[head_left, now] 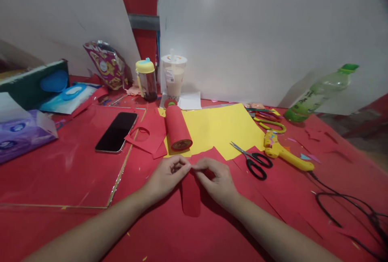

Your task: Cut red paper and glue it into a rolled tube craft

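A narrow strip of red paper (190,197) with a rounded lower end hangs between my two hands at the middle of the table. My left hand (168,175) pinches its upper edge between thumb and forefinger. From the other side my right hand (216,181) pinches the same edge, its fingertips almost touching those of the left. Just beyond lies a bottle wrapped in red paper (178,128), its round base toward me. Yellow paper (212,128) is spread beneath and beside it. Black-handled scissors (253,160) rest partly open to the right of my right hand.
A yellow glue gun (286,155) with a black cord (342,199) lies at right. Behind it leans a green bottle (321,94). A phone (117,132) and cut red paper (151,132) lie left. A drink cup (173,78) and yellow-lidded bottle (147,80) stand at the back.
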`<state>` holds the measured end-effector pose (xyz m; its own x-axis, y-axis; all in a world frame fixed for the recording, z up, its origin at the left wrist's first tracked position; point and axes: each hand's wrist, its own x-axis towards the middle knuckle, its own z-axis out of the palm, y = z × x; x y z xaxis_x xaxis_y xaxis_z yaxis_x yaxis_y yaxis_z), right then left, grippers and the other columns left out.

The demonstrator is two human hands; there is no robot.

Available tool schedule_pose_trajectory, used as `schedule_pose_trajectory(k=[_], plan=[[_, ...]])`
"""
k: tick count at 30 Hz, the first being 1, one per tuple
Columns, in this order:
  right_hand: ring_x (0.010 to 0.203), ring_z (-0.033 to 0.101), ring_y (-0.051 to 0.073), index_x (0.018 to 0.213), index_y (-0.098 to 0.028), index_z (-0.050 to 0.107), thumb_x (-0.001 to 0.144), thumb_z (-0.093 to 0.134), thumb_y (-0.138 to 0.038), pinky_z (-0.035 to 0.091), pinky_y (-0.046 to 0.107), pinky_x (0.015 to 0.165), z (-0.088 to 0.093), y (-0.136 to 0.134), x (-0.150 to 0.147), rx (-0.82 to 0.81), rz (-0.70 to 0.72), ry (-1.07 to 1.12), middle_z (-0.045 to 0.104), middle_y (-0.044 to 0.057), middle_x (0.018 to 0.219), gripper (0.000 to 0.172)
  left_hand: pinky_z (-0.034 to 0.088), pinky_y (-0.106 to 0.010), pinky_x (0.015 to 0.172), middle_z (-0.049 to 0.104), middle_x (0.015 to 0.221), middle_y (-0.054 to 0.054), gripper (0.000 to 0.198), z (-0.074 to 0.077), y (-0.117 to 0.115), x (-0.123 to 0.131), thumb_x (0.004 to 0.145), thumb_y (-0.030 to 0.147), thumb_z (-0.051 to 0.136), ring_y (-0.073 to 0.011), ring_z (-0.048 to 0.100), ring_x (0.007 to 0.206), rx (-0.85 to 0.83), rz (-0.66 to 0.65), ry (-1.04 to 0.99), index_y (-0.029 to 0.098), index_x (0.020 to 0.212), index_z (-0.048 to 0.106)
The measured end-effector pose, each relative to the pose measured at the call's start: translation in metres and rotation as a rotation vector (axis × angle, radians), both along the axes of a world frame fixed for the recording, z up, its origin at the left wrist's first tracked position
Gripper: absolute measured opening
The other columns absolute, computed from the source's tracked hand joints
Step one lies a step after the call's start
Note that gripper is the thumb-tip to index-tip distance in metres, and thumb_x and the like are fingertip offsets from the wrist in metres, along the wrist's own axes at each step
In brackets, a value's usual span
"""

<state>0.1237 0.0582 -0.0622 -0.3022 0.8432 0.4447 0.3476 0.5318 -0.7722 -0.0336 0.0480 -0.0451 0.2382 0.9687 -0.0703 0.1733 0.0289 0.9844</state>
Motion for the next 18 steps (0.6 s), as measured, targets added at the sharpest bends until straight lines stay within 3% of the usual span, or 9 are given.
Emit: schedule_pose_trajectory(k=[4,9,18], plan=[[0.060,0.060,0.012,0.067,-0.019,0.059,0.072,0.053,-0.009,0.049,0.023,0.059,0.000,0.001,-0.001,0.015,0.034,0.065,0.064,0.002,0.065,0.013,0.041,-0.024,0.064,0.054,0.065,0.003,0.015,-0.002,0.002,0.000,0.074,0.030,0.051,-0.0108,0.052,0.063,-0.009,0.039,-0.011,0.016,0.070,0.053],[0.062,0.060,0.012,0.064,-0.019,0.057,0.072,0.054,-0.013,0.050,0.024,0.059,0.001,0.004,-0.001,-0.144,0.009,0.188,0.062,0.002,0.066,0.011,0.044,-0.025,0.067,0.057,0.072,0.001,0.015,-0.009,0.001,0.000,0.064,0.022,0.061,-0.0123,0.055,0.069,-0.038,0.032,-0.090,0.017,0.076,0.052],[0.063,0.059,0.012,0.066,-0.019,0.057,0.071,0.055,-0.014,0.049,0.025,0.058,-0.002,0.004,-0.003,-0.236,0.057,0.277,0.060,0.003,0.070,0.007,0.046,-0.025,0.069,0.058,0.071,0.001,0.006,-0.006,0.001,0.001,0.066,0.016,0.051,-0.0113,0.058,0.070,0.011,0.120,-0.119,0.017,0.071,0.053]])
